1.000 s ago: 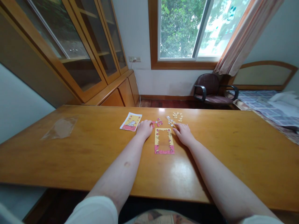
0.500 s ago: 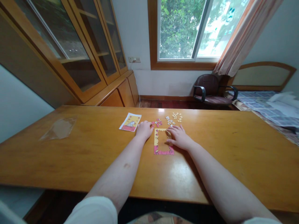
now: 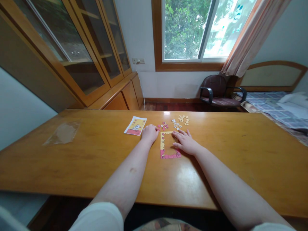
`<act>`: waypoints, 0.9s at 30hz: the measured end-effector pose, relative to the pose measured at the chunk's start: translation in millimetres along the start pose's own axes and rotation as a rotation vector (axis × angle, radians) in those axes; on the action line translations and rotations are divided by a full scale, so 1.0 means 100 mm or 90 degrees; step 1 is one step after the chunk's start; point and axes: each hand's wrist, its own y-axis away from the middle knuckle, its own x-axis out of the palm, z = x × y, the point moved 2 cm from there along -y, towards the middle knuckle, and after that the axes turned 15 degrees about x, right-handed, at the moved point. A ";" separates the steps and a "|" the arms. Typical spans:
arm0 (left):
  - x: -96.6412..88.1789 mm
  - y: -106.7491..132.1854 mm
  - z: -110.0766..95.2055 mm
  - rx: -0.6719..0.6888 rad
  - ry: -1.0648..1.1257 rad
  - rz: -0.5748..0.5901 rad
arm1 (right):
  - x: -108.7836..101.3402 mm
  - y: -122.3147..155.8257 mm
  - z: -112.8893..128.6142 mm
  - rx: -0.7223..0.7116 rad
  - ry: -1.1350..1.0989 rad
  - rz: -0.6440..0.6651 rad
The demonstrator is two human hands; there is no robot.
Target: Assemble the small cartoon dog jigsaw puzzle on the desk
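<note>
A jigsaw border [image 3: 162, 153], yellow at the top and pink at the bottom, lies on the table with its middle unfilled. My right hand [image 3: 184, 141] rests with fingers spread over the border's right side, hiding part of it. Left of the border, my left hand [image 3: 149, 133] is closed in a pinch, with a bit of pink puzzle piece at its fingertips. Just beyond it lie loose pink puzzle pieces [image 3: 164, 126]. White puzzle pieces [image 3: 176, 124] and yellow puzzle pieces [image 3: 184, 119] form two more groups farther right. A picture card [image 3: 135, 125] lies left of my left hand.
The wooden table [image 3: 96, 160] spans the view. A clear plastic bag [image 3: 64, 132] lies at its left. Beyond the far edge stand a glass-fronted cabinet [image 3: 106, 57], an office chair [image 3: 216, 91] and a bed [image 3: 269, 102].
The view has shifted slightly, so the things on the table appear a little farther right. Both hands keep nearly the same places, the left still pinched and the right still spread over the border.
</note>
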 end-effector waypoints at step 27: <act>-0.07 0.05 -0.15 0.107 0.023 0.014 | 0.06 -0.13 -0.12 0.123 0.046 -0.060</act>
